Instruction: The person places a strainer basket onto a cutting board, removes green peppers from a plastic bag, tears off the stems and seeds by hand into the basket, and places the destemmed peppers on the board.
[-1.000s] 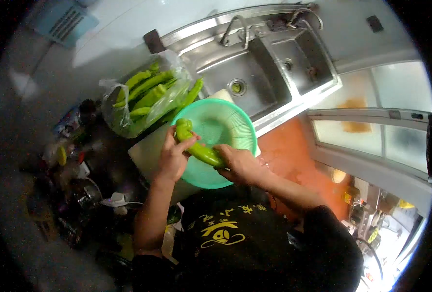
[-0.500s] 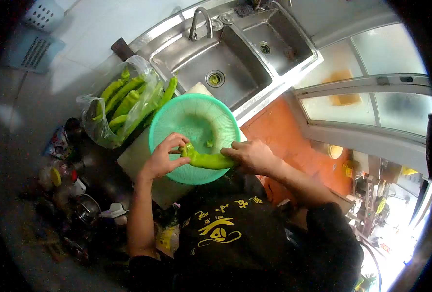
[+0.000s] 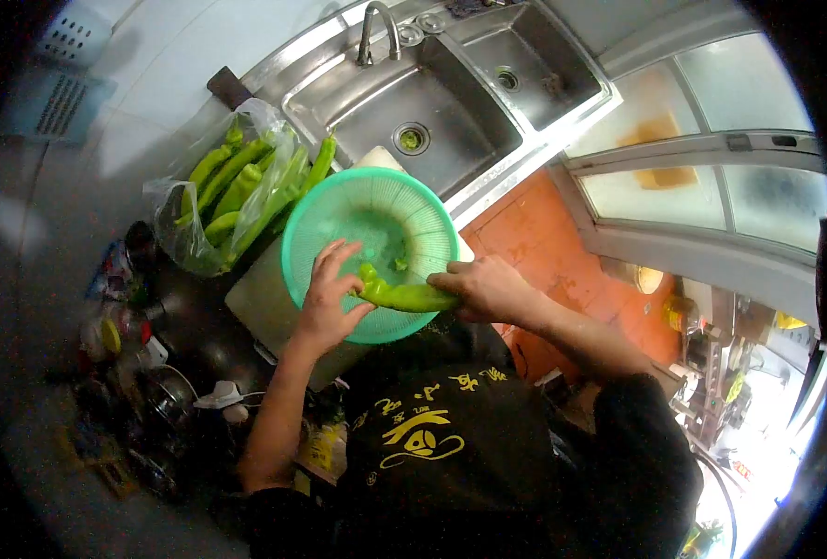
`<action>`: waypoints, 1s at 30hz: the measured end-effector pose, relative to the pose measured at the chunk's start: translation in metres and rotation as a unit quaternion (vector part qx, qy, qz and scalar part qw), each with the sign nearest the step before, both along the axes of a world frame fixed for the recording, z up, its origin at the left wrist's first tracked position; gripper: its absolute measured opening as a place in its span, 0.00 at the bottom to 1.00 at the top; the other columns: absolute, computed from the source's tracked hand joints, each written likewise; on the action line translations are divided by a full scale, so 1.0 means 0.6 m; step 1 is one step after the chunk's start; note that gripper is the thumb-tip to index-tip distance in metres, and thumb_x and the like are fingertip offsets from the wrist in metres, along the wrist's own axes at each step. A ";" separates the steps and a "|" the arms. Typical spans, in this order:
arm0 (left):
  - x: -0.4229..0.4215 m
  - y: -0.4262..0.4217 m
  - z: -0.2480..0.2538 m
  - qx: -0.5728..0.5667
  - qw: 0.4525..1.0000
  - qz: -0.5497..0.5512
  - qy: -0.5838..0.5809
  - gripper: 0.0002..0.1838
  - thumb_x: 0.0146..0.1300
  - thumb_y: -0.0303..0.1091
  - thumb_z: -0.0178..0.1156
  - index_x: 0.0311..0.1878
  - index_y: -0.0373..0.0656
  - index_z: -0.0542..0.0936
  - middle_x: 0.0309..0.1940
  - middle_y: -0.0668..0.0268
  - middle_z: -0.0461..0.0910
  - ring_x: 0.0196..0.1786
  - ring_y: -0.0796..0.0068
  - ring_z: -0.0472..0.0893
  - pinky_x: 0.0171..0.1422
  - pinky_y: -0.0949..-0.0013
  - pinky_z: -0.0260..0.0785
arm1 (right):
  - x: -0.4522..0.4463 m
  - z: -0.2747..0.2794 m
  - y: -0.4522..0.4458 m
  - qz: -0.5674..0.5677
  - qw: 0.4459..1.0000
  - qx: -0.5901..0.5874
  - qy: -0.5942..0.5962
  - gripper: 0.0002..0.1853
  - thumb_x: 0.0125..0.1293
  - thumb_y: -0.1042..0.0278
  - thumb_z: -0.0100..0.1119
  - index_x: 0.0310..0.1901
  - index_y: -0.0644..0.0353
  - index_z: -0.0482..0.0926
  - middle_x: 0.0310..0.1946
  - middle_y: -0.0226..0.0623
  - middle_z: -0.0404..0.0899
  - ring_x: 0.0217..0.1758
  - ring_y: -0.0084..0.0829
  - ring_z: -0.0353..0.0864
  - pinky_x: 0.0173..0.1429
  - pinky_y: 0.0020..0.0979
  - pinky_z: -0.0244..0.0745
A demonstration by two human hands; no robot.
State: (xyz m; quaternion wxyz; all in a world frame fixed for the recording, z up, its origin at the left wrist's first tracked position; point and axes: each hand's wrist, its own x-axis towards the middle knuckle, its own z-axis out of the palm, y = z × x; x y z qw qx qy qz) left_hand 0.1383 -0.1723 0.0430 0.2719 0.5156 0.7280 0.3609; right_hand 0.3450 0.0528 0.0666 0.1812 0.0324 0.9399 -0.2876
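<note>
The right hand [image 3: 493, 291] has its fingers clamped on the right end of the pepper [image 3: 404, 296], which lies left-to-right over the basket's [image 3: 432, 224] near side, its left end by the left hand's [image 3: 322, 307] parted fingers.

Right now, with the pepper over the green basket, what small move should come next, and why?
I'd probably twist gently with the left hand at its end of the pepper, keeping the right hand steady: that hand grips the opposite end, and the basket beneath could catch loose bits.
</note>
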 end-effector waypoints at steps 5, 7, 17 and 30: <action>0.003 -0.017 -0.025 0.056 0.997 0.042 -0.038 0.14 0.44 0.26 0.77 0.33 0.39 0.81 0.73 0.57 0.68 0.76 0.46 0.61 0.77 0.47 0.57 | -0.003 0.002 0.008 -0.011 0.995 -0.093 -0.013 0.26 0.57 0.60 0.67 0.60 0.49 0.79 0.42 0.42 0.83 0.45 0.49 0.85 0.49 0.50 0.81; 0.012 -0.012 -0.024 0.053 0.997 0.059 -0.019 0.13 0.44 0.26 0.77 0.32 0.39 0.82 0.74 0.56 0.67 0.77 0.44 0.60 0.78 0.47 0.56 | -0.008 0.002 0.007 -0.014 0.997 -0.076 -0.021 0.27 0.57 0.60 0.67 0.61 0.49 0.78 0.44 0.42 0.83 0.46 0.50 0.85 0.50 0.49 0.81; 0.064 -0.017 -0.023 0.074 0.986 0.145 0.034 0.11 0.50 0.30 0.73 0.36 0.37 0.84 0.78 0.49 0.58 0.79 0.38 0.53 0.80 0.42 0.49 | -0.003 -0.031 -0.008 -0.041 0.990 -0.131 -0.021 0.29 0.54 0.60 0.72 0.59 0.53 0.80 0.46 0.43 0.85 0.46 0.48 0.85 0.50 0.46 0.80; 0.136 -0.009 -0.008 0.074 0.978 0.158 0.118 0.15 0.57 0.45 0.64 0.45 0.52 0.87 0.75 0.48 0.59 0.77 0.35 0.52 0.78 0.33 0.40 | -0.011 -0.073 -0.051 -0.089 0.983 -0.155 -0.027 0.30 0.54 0.60 0.71 0.61 0.52 0.79 0.43 0.48 0.86 0.44 0.51 0.86 0.48 0.47 0.81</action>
